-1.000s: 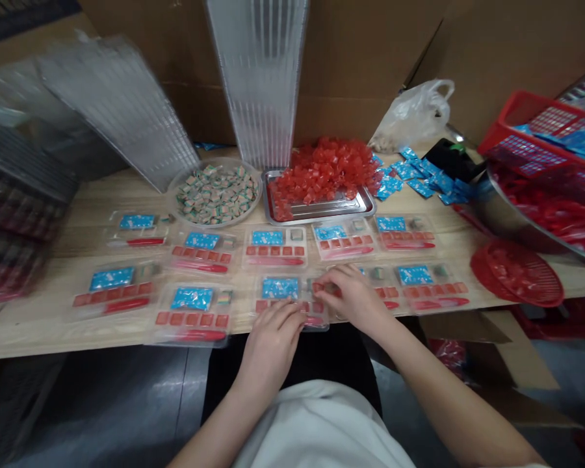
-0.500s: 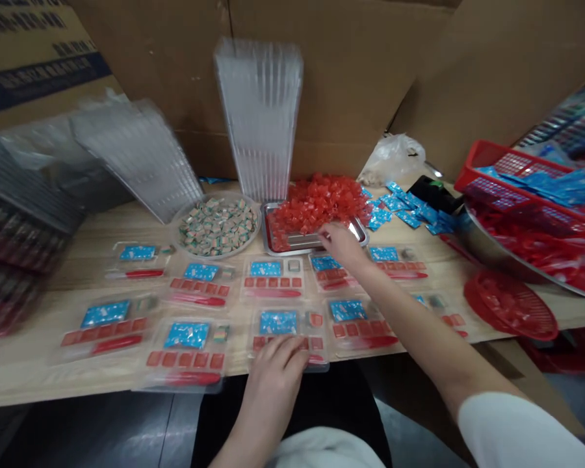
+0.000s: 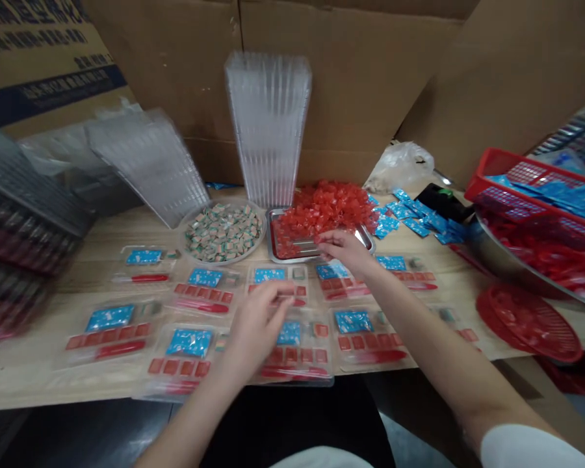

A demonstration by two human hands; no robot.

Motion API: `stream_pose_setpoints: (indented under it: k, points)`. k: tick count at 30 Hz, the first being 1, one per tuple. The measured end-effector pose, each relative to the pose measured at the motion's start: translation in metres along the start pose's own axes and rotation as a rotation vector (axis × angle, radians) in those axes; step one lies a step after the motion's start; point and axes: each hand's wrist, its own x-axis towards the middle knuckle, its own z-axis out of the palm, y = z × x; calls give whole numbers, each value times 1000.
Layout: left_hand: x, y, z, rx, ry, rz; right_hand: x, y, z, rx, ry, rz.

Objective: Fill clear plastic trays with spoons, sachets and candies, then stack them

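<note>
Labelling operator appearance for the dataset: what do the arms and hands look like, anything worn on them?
The left hand and right hand are bare: no gloves, and no watch or band shows. The forearms are uncovered too. A white sleeve shows at the right upper arm.

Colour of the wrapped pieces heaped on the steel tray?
The wrapped pieces are red; the head view shows them best.

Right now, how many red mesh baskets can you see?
2: a rectangular red mesh basket resting on the steel bowl at the right, and a round red mesh basket on the table just below it. Blurred red under the table may hide another.
</note>
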Motion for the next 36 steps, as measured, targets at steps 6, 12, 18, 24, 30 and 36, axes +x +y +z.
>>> stream_pose_setpoints:
  k: [6, 12, 18, 24, 30, 36]
  points:
    - [52, 0, 27, -549, 49, -127, -54, -49, 9, 110, -55, -103]
    - [24, 13, 29, -656, 62, -228, -87, -59, 15, 386, -107, -96]
    - [11, 20, 25, -710, 83, -234, -103, -67, 11, -51, 21, -179]
    - [0, 24, 24, -595, 11, -143, -113, -73, 11, -499, -5, -399]
    - [-6, 26, 19, -344, -67, -32, -123, -76, 5, -559, -100, -388]
    - [-9, 36, 26, 49, -4, 102, -127, -65, 15, -885, 193, -525]
